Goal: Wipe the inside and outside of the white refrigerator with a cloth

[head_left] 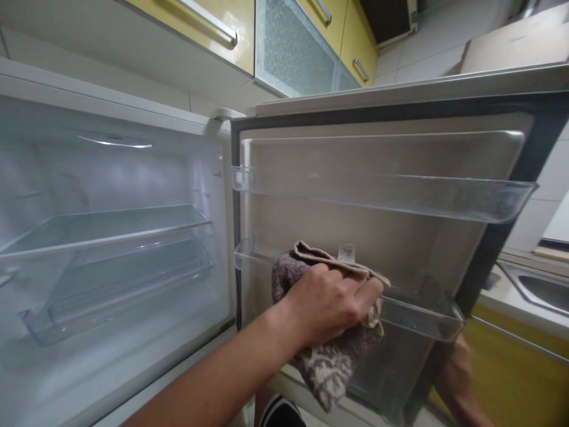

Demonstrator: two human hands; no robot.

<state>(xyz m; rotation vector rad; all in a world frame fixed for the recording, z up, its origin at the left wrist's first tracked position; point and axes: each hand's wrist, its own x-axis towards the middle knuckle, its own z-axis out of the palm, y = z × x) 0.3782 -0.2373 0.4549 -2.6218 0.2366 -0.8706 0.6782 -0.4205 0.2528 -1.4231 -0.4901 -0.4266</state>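
My left hand (331,305) is closed on a grey-brown patterned cloth (329,367) with a small white label. It presses the cloth against the front of the lower clear door shelf (422,317) of an open fridge door (498,249). The cloth hangs down below my fingers. My right forearm (457,379) shows low at the door's outer edge, and its hand is hidden behind the door. Above sits the upper clear door shelf (400,198), which holds nothing.
On the left, the open compartment has a glass shelf (106,228) and a clear tray (124,284) under it. Yellow wall cabinets (213,24) hang overhead. A steel sink (542,290) and counter lie at the right, beyond the door.
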